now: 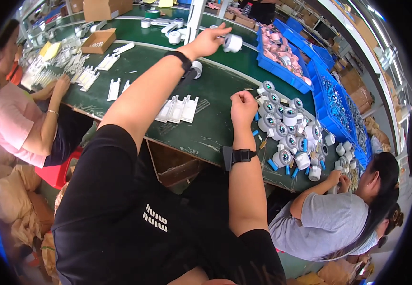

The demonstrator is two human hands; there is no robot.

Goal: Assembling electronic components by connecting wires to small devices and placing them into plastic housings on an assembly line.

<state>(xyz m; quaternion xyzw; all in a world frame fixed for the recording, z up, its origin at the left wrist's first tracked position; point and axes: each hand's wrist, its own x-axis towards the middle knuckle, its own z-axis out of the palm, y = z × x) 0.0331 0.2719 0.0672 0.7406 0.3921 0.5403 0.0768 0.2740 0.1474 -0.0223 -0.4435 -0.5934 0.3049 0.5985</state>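
Observation:
My left hand reaches far forward over the green belt. Its fingers grip a white round housing with a grey rim, slightly blurred. My right hand is closed above the table, just left of a pile of white round housings. Whatever its fingers hold, if anything, is hidden. Many of the piled housings have grey rims and shiny dark centres, and blue cylinders lie among them. Between my arms, several flat white plastic pieces lie side by side on the green table.
Blue bins hold pink parts and blue parts at the right. Co-workers sit on both sides, one in a pink shirt, one in grey. A white post rises beyond my left wrist. A small cardboard box stands left.

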